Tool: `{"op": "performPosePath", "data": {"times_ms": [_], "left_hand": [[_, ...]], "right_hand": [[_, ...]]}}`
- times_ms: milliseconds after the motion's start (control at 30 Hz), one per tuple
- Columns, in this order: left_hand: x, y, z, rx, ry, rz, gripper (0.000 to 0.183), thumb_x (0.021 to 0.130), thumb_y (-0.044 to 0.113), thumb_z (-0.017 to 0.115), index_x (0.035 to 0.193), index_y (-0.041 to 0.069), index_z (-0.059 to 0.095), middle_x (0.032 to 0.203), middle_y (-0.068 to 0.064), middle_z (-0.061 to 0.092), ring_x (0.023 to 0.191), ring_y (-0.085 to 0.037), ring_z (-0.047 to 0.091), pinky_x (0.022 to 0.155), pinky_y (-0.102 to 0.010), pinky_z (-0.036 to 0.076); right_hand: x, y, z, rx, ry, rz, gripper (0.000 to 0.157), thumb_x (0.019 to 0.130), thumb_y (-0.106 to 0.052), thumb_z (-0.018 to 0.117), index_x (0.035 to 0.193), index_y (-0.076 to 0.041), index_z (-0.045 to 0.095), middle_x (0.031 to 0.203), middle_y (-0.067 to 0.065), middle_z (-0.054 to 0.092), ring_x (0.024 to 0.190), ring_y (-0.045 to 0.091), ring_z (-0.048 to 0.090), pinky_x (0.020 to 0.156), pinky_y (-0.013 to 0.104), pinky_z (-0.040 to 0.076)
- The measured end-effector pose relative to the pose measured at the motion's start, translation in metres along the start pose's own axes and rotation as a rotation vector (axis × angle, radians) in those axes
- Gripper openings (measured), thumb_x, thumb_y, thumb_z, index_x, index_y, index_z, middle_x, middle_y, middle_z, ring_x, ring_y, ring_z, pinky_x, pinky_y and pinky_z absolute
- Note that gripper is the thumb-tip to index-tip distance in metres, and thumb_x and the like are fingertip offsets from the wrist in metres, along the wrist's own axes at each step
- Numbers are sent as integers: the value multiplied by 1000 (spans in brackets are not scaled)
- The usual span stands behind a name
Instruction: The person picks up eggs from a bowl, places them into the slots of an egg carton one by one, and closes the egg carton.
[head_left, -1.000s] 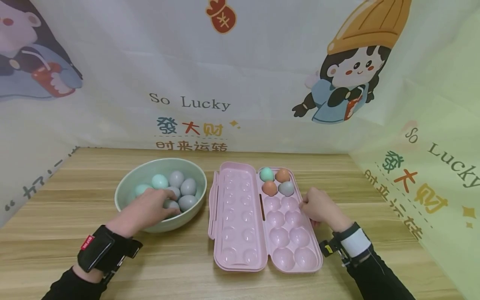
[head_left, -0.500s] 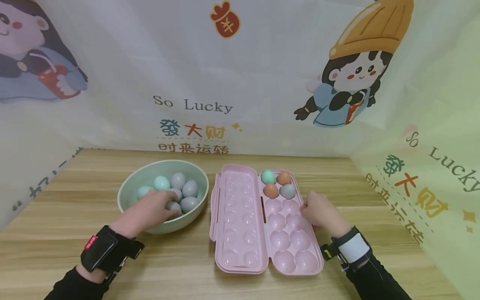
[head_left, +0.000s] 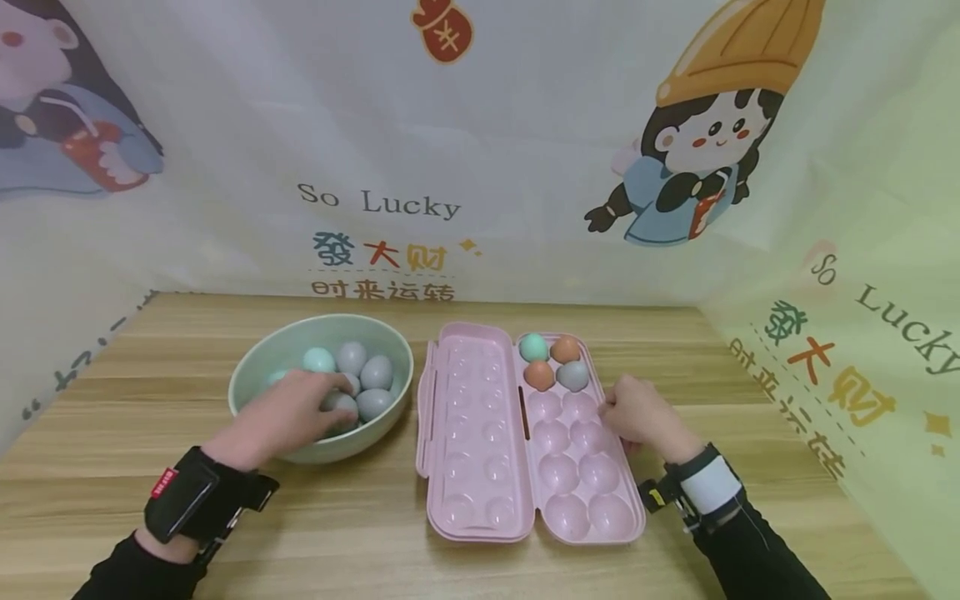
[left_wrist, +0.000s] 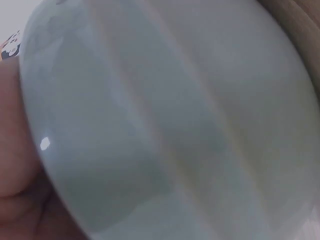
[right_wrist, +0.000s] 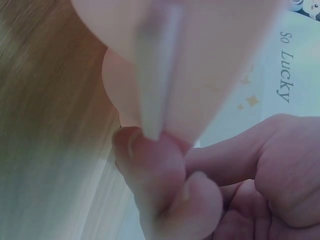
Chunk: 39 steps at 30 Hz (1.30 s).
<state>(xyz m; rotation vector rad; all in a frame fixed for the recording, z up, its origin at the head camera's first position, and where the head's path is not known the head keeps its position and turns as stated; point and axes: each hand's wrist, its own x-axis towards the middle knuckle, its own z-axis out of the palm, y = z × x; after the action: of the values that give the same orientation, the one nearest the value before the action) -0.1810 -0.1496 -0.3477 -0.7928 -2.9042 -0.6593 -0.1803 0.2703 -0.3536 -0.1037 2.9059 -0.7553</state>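
From where I stand, the person's left hand (head_left: 296, 408) is down inside the pale green bowl (head_left: 330, 452), thumb and fingers curled about a grey egg (head_left: 340, 407). The bowl's wall blocks the wrist view, so I can't tell how firm that hold is. The curled fingers suit a smooth, rounded thing that would roll from a flat palm. More grey eggs (head_left: 377, 372) lie close around it, with a turquoise egg (head_left: 318, 360) behind, all kept together by the sloping wall.

The right hand (head_left: 637, 408) is closed in a pinch on the outer edge of the pink egg box (head_left: 512, 442), probably to stop that light-looking plastic sliding. Its lid (head_left: 477, 433) lies folded back on the wooden surface (head_left: 375, 533), leaving the cups (head_left: 577, 454) facing up. Four eggs sit in the two farthest rows: one turquoise, two brown (head_left: 538, 375), one grey (head_left: 573, 376); each hollow seems meant to keep its egg from knocking the next. With bowl left and box right, neither arm need cross the other.
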Motion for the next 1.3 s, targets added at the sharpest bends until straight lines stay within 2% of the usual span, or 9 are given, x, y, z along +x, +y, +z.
{"op": "performPosePath", "data": {"times_ms": [267, 400, 567, 800, 967, 1167, 1300], "left_hand": [[-1, 0, -6, 28, 38, 10, 31, 89, 21, 74, 108, -3, 69, 86, -4, 66, 66, -10, 50, 62, -33, 48], [0, 1, -7, 37, 63, 21, 33, 88, 20, 75, 108, -4, 68, 89, -7, 67, 69, -11, 52, 65, -36, 50], [0, 2, -8, 38, 71, 29, 34, 87, 20, 76, 110, -5, 68, 91, -7, 68, 71, -12, 53, 67, -37, 50], [-1, 4, -13, 15, 68, 9, 38, 89, 19, 74, 116, -6, 65, 89, -7, 66, 67, -12, 52, 63, -35, 49], [-1, 4, -14, 37, 90, 12, 39, 89, 20, 75, 117, -6, 65, 99, -14, 69, 74, -14, 56, 70, -41, 50], [-1, 5, -14, 33, 112, 13, 41, 90, 21, 74, 120, -6, 63, 102, -16, 68, 78, -16, 58, 68, -40, 50], [-1, 7, -15, 28, 138, 6, 42, 90, 20, 73, 121, -7, 62, 106, -20, 67, 85, -21, 62, 72, -43, 52]], "right_hand": [[1, -1, 0, -3, 0, 10, 26, 93, 0, 55, 68, 0, 64, 55, 9, 54, 39, 16, 53, 39, 26, 45], [1, -1, -1, -8, 0, 6, 28, 93, 0, 55, 65, -1, 63, 54, 8, 54, 38, 15, 52, 38, 26, 45], [1, -1, -1, -12, 1, 1, 28, 92, 0, 56, 65, -1, 63, 52, 8, 54, 37, 14, 52, 37, 26, 45], [1, -2, -2, -7, -3, 13, 28, 93, -1, 56, 67, -1, 64, 54, 8, 55, 39, 16, 53, 39, 26, 46], [1, -2, -2, -7, -4, 14, 28, 93, -1, 56, 66, -1, 63, 54, 8, 55, 39, 16, 53, 39, 27, 46], [1, -2, 0, -4, -3, 14, 28, 93, -1, 56, 67, 0, 64, 54, 9, 54, 39, 16, 53, 39, 26, 46], [2, -1, 0, -8, -3, 13, 27, 93, -1, 56, 67, 0, 64, 55, 9, 55, 39, 16, 53, 39, 27, 46]]}}
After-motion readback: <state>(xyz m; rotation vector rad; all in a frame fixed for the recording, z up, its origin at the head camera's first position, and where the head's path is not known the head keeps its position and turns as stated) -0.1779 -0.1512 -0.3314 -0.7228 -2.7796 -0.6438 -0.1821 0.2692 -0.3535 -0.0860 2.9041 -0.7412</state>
